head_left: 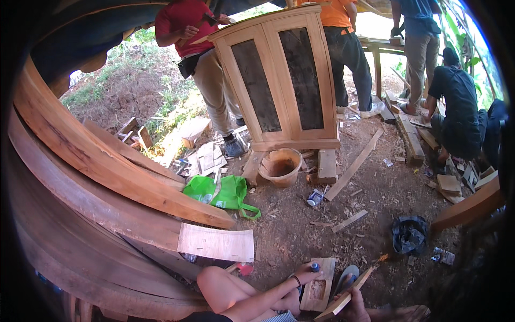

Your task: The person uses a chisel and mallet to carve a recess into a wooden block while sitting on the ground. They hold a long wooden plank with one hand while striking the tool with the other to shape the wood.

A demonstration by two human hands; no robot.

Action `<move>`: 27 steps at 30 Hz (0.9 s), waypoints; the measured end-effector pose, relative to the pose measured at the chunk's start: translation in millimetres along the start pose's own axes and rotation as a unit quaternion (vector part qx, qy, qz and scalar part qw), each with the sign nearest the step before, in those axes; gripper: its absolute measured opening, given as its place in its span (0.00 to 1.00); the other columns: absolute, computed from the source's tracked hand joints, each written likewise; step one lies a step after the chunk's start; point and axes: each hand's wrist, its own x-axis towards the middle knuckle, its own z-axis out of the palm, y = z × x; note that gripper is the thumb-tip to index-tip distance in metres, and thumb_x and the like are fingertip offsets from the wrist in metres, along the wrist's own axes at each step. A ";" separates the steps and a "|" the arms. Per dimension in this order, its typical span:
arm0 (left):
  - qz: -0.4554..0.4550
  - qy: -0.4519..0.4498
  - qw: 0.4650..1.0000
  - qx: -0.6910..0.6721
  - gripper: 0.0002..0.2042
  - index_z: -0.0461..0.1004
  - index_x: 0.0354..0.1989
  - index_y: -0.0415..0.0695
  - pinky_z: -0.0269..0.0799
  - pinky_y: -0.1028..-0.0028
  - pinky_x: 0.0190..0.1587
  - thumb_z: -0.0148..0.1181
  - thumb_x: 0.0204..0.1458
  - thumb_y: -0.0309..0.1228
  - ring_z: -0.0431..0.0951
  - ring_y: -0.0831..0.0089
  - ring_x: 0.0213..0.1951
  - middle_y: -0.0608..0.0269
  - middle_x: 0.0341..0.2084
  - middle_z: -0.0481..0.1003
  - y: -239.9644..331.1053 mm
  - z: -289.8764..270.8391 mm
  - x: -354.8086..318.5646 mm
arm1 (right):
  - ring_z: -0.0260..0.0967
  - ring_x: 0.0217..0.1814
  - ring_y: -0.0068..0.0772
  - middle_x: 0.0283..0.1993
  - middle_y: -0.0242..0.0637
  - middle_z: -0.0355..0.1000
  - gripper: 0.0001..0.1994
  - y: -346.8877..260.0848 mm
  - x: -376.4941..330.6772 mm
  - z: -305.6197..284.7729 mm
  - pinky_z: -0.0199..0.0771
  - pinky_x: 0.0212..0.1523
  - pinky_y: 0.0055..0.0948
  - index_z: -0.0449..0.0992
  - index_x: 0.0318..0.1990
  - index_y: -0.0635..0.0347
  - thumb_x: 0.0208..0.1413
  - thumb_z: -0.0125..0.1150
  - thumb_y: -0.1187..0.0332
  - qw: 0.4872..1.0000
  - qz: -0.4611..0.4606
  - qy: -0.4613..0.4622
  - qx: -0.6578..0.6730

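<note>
Recessed wooden block, flat slat

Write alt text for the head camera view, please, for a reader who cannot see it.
A person's left hand holds a blue-ended object over a wooden block with a recess, while the right hand holds a narrow wooden piece. Beyond, a wooden cabinet with dark panels stands behind a bucket on chip-strewn ground, with other people nearby.

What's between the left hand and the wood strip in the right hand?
Head view: part of the recessed wooden block, then a grey sandal, between the left hand and the wood strip.
</note>
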 end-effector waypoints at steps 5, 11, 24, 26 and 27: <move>0.007 -0.035 0.999 -0.024 0.16 0.74 0.40 0.46 0.72 0.72 0.45 0.67 0.49 0.42 0.76 0.77 0.37 0.66 0.33 0.78 6.8 -1.8 -7.5 | 0.70 0.32 0.39 0.29 0.38 0.69 0.14 2.1 -5.1 5.9 0.74 0.35 0.39 0.68 0.40 0.60 0.54 0.54 0.59 1.000 -0.005 0.001 0.024; -0.044 -0.094 0.995 0.008 0.18 0.75 0.37 0.43 0.74 0.72 0.36 0.67 0.48 0.45 0.79 0.74 0.29 0.64 0.26 0.78 2.6 3.1 -15.2 | 0.69 0.32 0.37 0.30 0.38 0.68 0.14 8.7 3.3 0.4 0.74 0.35 0.38 0.68 0.41 0.60 0.53 0.56 0.60 0.997 -0.003 -0.017 0.073; -0.114 -0.212 0.965 0.105 0.22 0.76 0.35 0.42 0.75 0.72 0.32 0.60 0.53 0.53 0.79 0.75 0.24 0.67 0.18 0.77 26.2 1.3 -3.3 | 0.67 0.40 0.42 0.39 0.43 0.63 0.27 -8.6 -14.1 -5.5 0.71 0.47 0.46 0.58 0.52 0.63 0.52 0.51 0.52 0.996 0.057 -0.040 0.064; -0.137 -0.287 0.933 0.171 0.24 0.76 0.37 0.42 0.73 0.72 0.29 0.60 0.51 0.55 0.78 0.73 0.22 0.63 0.20 0.77 19.7 3.5 -9.3 | 0.67 0.40 0.42 0.39 0.43 0.64 0.25 -8.4 -19.1 5.5 0.71 0.47 0.46 0.59 0.50 0.61 0.52 0.52 0.52 0.997 0.044 -0.035 0.061; -0.147 -0.325 0.912 0.203 0.25 0.76 0.38 0.42 0.73 0.72 0.28 0.60 0.50 0.56 0.78 0.72 0.22 0.61 0.21 0.78 16.0 6.0 -13.1 | 0.67 0.40 0.42 0.39 0.43 0.64 0.24 -8.2 -21.3 8.6 0.71 0.47 0.46 0.60 0.50 0.60 0.52 0.52 0.52 0.997 0.037 -0.032 0.060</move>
